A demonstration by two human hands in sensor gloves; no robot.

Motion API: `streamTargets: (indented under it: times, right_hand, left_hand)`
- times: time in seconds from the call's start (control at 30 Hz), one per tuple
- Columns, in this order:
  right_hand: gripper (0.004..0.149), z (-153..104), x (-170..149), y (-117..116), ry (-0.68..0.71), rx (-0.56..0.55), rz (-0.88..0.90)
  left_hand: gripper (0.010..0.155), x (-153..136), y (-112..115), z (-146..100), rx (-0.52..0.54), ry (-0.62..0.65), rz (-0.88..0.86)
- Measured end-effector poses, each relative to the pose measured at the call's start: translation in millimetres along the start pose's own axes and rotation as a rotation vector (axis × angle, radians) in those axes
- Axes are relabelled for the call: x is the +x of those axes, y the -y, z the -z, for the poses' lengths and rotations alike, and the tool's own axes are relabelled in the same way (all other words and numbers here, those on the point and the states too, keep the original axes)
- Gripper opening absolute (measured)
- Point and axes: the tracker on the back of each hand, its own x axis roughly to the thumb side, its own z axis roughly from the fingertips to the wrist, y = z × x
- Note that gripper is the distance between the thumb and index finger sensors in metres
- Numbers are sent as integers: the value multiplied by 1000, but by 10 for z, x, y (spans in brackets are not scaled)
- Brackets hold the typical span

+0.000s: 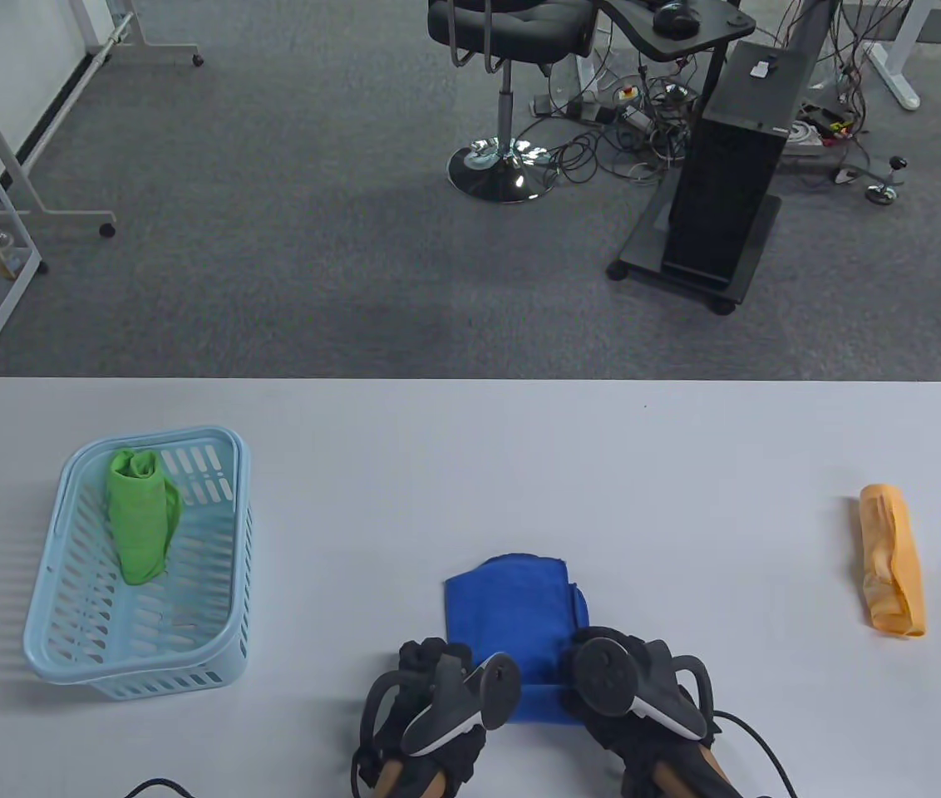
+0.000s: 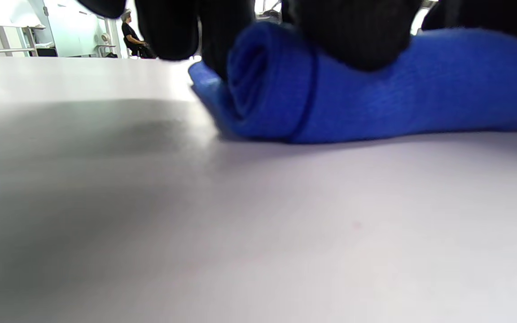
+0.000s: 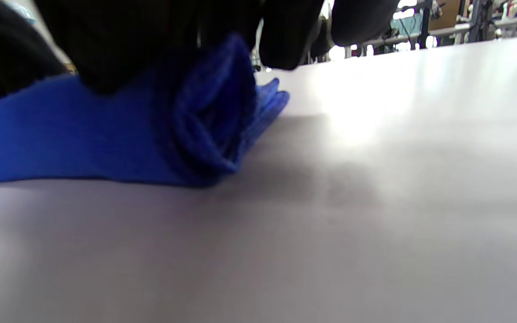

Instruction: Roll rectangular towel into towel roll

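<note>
A blue towel [image 1: 512,607] lies on the white table [image 1: 687,465] near the front edge. Its near end is rolled up and its far part lies flat. My left hand [image 1: 431,665] grips the left end of the roll and my right hand [image 1: 613,665] grips the right end. In the left wrist view my gloved fingers [image 2: 352,31] press on top of the blue roll [image 2: 375,98], whose spiral end shows. In the right wrist view my fingers [image 3: 151,36] curl over the roll's other end [image 3: 106,134].
A light blue plastic basket [image 1: 46,582] stands at the left with a rolled green towel [image 1: 138,515] inside. A rolled orange towel [image 1: 892,559] lies at the right. The table's far edge [image 1: 470,382] borders carpet with an office chair.
</note>
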Motion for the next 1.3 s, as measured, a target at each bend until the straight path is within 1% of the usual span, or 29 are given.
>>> streamTargets:
  times: [0.07,0.13,0.2,0.27,0.33,0.37,0.43,0.53,0.63,0.73,0.8,0.87,1.0,1.17,1.3]
  right_hand:
    - [47,-1,34,-7,27,-37,-70]
    - [47,6,65,-10,28,-30,-105]
    - [47,4,86,-24,21,-11,-141]
    - [49,-2,87,-24,9,35,-165]
    - [53,-13,72,-11,9,44,-139]
    - [54,-15,65,-10,8,49,-131]
    - [61,-21,42,-12,4,71,-103]
    - [67,-15,10,-25,6,102,-91]
    - [73,-8,2,-48,7,128,-93]
    - [77,0,9,-67,5,156,-113]
    - [76,1,18,-78,-1,164,-131]
    - [71,3,22,-83,-17,152,-139]
    - [65,14,-1,-85,-14,114,-93]
    - [60,6,-17,-61,-1,110,-74]
    - [56,4,-64,-17,-4,105,-45]
  left_hand:
    - [49,15,-13,3,14,9,-9]
    - [46,45,-15,-1,15,17,28]
    - [47,72,-18,-10,13,31,58]
    - [48,86,-21,-20,9,45,69]
    - [52,76,-7,-22,-45,52,49]
    - [55,70,-1,-26,-67,51,38]
    - [66,61,12,-32,-99,60,29]
    - [72,78,30,-24,-105,70,67]
    - [73,94,45,-19,-116,63,93]
    - [68,85,46,-8,-91,46,90]
    - [66,69,50,1,-83,41,66]
    - [64,50,48,7,-75,42,48]
    - [62,22,33,5,-57,40,17]
    - [56,18,8,2,-40,54,3]
    - [53,-22,-21,3,-27,46,-48]
